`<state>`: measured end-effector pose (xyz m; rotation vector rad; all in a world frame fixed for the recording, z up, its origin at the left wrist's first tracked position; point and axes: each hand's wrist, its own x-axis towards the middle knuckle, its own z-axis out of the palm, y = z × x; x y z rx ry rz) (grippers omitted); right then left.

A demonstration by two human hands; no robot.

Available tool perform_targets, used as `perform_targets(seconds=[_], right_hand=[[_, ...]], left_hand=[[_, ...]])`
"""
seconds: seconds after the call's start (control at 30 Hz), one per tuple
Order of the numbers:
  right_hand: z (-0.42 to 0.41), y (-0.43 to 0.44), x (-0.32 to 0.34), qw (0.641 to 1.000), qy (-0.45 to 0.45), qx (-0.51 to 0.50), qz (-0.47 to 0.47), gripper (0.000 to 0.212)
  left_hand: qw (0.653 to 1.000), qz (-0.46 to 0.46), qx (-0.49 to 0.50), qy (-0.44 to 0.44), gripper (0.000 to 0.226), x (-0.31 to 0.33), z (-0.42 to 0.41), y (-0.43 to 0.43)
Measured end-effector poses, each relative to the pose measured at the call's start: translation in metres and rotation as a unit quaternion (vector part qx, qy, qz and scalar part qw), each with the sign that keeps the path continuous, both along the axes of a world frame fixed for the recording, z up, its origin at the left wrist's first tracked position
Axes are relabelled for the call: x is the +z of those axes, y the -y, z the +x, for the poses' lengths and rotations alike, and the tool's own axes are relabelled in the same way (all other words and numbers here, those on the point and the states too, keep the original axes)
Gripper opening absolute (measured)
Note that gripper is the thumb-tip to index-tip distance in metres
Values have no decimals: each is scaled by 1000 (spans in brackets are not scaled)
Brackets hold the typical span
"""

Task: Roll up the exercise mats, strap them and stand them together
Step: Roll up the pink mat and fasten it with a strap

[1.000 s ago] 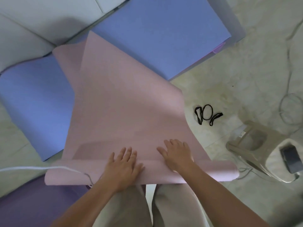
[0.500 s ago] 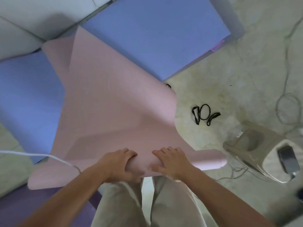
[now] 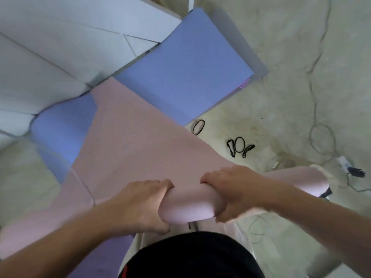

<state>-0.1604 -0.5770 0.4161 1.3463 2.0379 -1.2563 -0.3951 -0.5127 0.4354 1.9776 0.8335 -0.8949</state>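
Observation:
A pink exercise mat [image 3: 140,149] lies half unrolled on the floor, its near end rolled into a thick tube [image 3: 188,205] in front of me. My left hand [image 3: 144,203] grips the tube from the left, fingers curled over its top. My right hand [image 3: 232,189] grips it from the right in the same way. The tube's right end [image 3: 313,181] sticks out past my right hand. A blue mat [image 3: 188,65] lies flat beneath and beyond the pink one. Black elastic straps [image 3: 240,146] lie on the floor to the right, one loop [image 3: 198,127] apart from them.
White panels [image 3: 60,47] rest at the upper left. A purple mat [image 3: 100,255] shows under my left arm. Thin cables [image 3: 321,137] and a small plug [image 3: 349,167] trail over the pale floor [image 3: 301,57] at the right.
The roll has grown thicker and been lifted toward me. Both hands went from lying flat on the mat to gripping round the tube. More of the pink mat is wound in.

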Motion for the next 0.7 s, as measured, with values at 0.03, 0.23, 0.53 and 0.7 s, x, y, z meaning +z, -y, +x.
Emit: perform_targets(seconds=[0.03,0.23,0.53,0.7], right_hand=[[1,2,37,1000,-6,4,2,79],[-6,9,151,1000,-20,-11,2,74],[-13,19,154,994,10,-100,-52,79],[-23,7,124,985,40,-118,-118,60]], left_hand=[[1000,-8,2,9,64,36,-3,2],[997,-71,12,4,70,129,-18,-4],[983,-149,106,16,84,104,-31,-1],[996,-6,85,-21,90,83,-26,14]])
